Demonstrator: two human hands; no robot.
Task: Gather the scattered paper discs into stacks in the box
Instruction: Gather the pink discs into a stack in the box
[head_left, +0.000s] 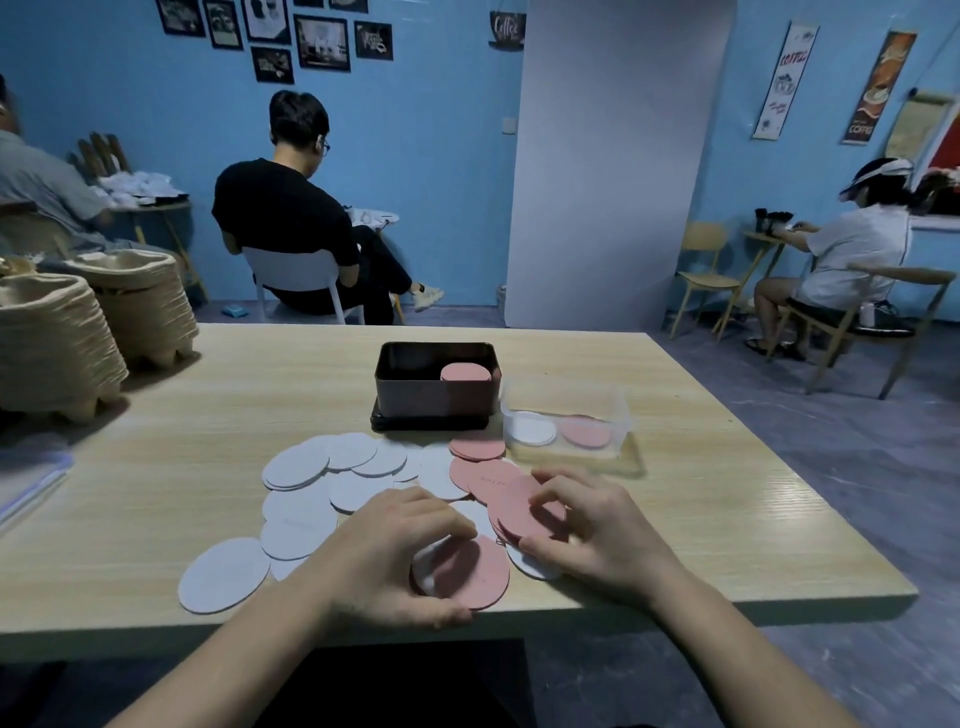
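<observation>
Pink discs (511, 499) sit, apparently pinched, beneath right hand (597, 530).

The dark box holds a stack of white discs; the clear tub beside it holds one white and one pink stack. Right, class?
No: in the head view the dark box holds a pink stack; the clear tub is as stated.
</observation>
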